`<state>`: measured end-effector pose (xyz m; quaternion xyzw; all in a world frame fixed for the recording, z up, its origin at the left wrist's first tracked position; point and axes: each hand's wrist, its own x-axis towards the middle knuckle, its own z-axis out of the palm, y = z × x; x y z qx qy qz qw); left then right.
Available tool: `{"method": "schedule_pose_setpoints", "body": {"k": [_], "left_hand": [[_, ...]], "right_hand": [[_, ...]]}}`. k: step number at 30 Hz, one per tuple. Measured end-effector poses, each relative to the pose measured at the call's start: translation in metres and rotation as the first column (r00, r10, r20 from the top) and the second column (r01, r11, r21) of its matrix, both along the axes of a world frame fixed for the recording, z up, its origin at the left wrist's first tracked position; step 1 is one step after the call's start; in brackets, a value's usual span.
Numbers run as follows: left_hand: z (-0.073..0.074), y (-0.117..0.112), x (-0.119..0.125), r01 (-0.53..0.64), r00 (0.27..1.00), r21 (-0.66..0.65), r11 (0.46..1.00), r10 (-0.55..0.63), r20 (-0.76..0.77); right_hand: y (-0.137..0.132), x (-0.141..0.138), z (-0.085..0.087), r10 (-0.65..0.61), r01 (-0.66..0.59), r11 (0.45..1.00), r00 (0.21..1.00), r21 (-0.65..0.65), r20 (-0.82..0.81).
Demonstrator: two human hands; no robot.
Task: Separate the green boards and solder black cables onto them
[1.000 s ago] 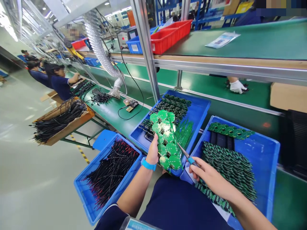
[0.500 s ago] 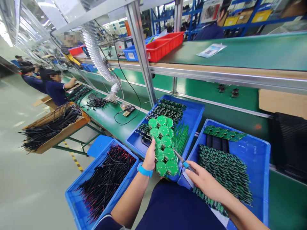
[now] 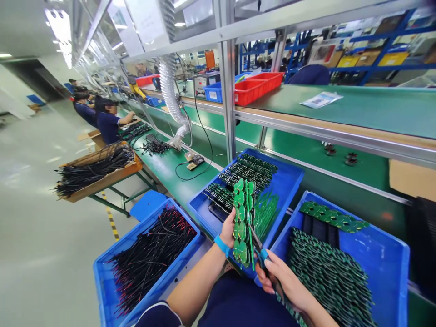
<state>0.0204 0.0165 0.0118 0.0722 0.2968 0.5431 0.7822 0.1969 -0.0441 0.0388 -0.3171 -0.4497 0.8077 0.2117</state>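
My left hand (image 3: 228, 230), with a blue band at its wrist, is closed on the left edge of a green circuit board panel (image 3: 240, 222) made of round boards in rows. The panel is held up on edge above the trays. A thin green strip (image 3: 252, 254) runs down its right side. My right hand (image 3: 281, 274) is wrapped round long-nose pliers (image 3: 262, 254) with blue and black handles. Their pointed jaws reach the strip side of the panel; whether they grip it I cannot tell. Behind the panel, loose green strips (image 3: 267, 213) lie in a blue tray (image 3: 289, 181).
At right, another blue tray (image 3: 391, 254) holds stacked green board panels (image 3: 334, 272). A blue bin (image 3: 102, 290) of black wires (image 3: 153, 250) stands at left. A metal post (image 3: 227, 100) rises behind the trays, beside a duct hose (image 3: 168, 86). Co-workers (image 3: 109, 122) sit farther left.
The panel has turned from facing me to nearly edge-on. The pliers have moved in to its right edge, with the handles now spread in my right hand. The view has tilted up and shifted left.
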Motion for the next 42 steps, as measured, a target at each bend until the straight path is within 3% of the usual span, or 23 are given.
{"method": "schedule_pose_setpoints", "body": {"k": [2, 4, 8, 12, 19, 25, 30, 39, 42], "left_hand": [[0.001, -0.001, -0.002, -0.029, 0.999, 0.006, 1.0, 0.029, -0.014], [0.003, -0.003, -0.005, -0.057, 0.998, 0.01, 0.998, 0.057, -0.031], [0.01, -0.009, -0.012, -0.097, 0.993, 0.012, 0.995, 0.098, -0.064], [0.016, -0.011, -0.015, -0.12, 0.988, 0.01, 0.993, 0.12, -0.101], [0.014, -0.017, -0.015, -0.09, 0.981, 0.038, 0.995, 0.095, -0.17], [0.017, -0.022, -0.015, -0.065, 0.978, 0.029, 0.997, 0.069, -0.196], [0.014, -0.022, -0.013, -0.042, 0.988, -0.052, 0.998, 0.033, -0.151], [0.008, -0.017, 0.004, -0.009, 0.997, -0.078, 0.997, 0.003, -0.081], [0.011, -0.018, 0.003, -0.036, 0.995, -0.076, 0.996, 0.029, -0.092]], "right_hand": [[0.002, 0.005, 0.0, -0.009, 0.008, 0.999, 0.999, 0.032, 0.036], [0.004, 0.012, 0.005, -0.049, 0.027, 0.992, 0.984, 0.126, 0.173], [0.009, 0.026, 0.026, -0.152, -0.04, 0.937, 0.847, 0.347, 0.509], [0.016, 0.028, 0.047, -0.156, -0.105, 0.917, 0.793, 0.385, 0.589], [0.032, 0.025, 0.057, -0.136, -0.103, 0.918, 0.826, 0.384, 0.547], [0.033, 0.027, 0.053, -0.093, -0.084, 0.929, 0.89, 0.36, 0.447], [0.027, 0.021, 0.044, -0.026, -0.021, 0.982, 0.969, 0.188, 0.245], [0.025, 0.018, 0.034, 0.025, -0.042, 0.985, 0.994, 0.167, 0.108], [0.02, 0.024, 0.035, -0.036, 0.033, 0.989, 0.999, 0.141, 0.016]]}}
